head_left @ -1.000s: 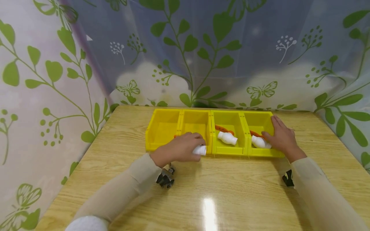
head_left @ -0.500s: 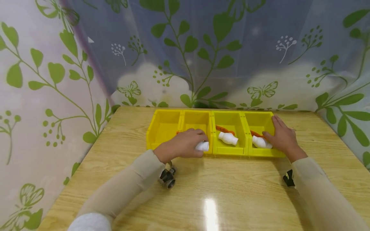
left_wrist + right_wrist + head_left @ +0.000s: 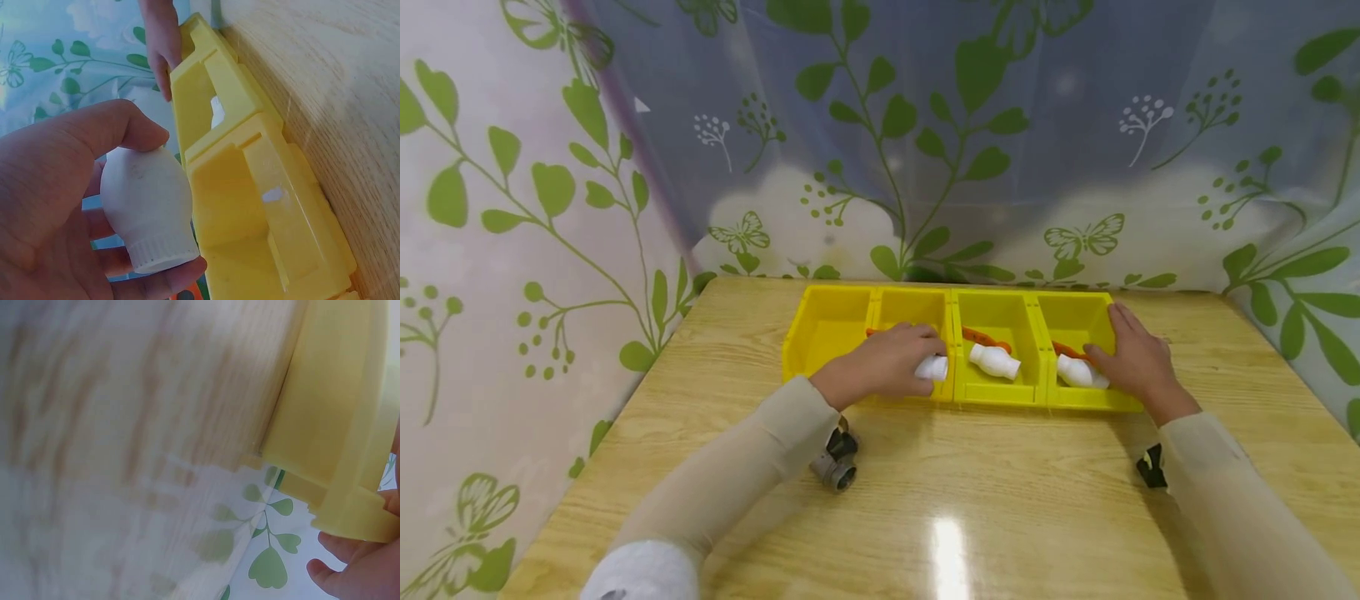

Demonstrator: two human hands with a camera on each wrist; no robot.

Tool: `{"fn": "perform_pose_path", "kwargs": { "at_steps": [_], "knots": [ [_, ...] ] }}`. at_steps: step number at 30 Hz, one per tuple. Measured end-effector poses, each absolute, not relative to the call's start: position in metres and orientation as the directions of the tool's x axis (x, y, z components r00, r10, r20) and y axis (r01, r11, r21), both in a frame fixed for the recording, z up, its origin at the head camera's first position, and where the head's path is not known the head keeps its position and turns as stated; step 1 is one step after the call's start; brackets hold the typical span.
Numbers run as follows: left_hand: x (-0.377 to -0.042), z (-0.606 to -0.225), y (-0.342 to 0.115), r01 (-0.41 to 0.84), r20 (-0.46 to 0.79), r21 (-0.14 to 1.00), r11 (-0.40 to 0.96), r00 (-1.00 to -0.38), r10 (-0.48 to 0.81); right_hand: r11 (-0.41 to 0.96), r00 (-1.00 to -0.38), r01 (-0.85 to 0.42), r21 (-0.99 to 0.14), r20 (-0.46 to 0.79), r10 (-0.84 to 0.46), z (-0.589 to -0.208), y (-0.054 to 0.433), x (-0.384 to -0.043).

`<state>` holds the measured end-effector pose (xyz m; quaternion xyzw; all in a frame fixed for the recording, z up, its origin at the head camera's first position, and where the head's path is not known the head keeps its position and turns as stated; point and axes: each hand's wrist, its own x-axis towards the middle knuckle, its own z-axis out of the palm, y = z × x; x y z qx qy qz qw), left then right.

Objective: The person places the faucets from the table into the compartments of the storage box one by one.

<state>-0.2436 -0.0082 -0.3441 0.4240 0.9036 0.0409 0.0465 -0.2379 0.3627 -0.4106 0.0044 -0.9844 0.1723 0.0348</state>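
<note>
My left hand (image 3: 898,362) holds a white bulging plastic piece (image 3: 148,200) with a ribbed neck, above the second yellow bin (image 3: 913,304) from the left. The thumb lies along one side of the piece and the fingers along the other. An orange strip-like item (image 3: 872,332) shows beside this hand, mostly hidden. My right hand (image 3: 1138,358) grips the side wall of the rightmost yellow bin (image 3: 1075,312), thumb inside and fingers outside. That bin contains a similar white piece (image 3: 1078,372) and a slim orange item (image 3: 1067,350).
The third yellow bin (image 3: 992,312) has another white piece (image 3: 995,362) and an orange item (image 3: 985,339). At the left end of the joined row stands one more yellow bin (image 3: 835,321). Everything rests on a wooden table (image 3: 1000,500) before a leaf-patterned cloth (image 3: 1030,167).
My left hand has moved slightly right and farther over the second bin, with the white piece still in its grip. The right hand stays on the bin wall.
</note>
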Motion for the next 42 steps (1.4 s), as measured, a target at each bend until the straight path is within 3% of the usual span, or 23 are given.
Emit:
{"fn": "perform_pose_path", "kwargs": {
  "at_steps": [16, 42],
  "knots": [
    [-0.268, -0.343, -0.005, 0.800, -0.046, 0.090, 0.593, -0.591, 0.805, 0.939, -0.997, -0.023, -0.342, 0.081, 0.005, -0.411, 0.364, -0.238],
    [-0.297, -0.357, 0.002, 0.802, -0.105, 0.042, 0.596, -0.590, 0.801, 0.935, -0.998, -0.020, -0.354, 0.070, 0.005, -0.416, 0.366, -0.240]
  ]
}}
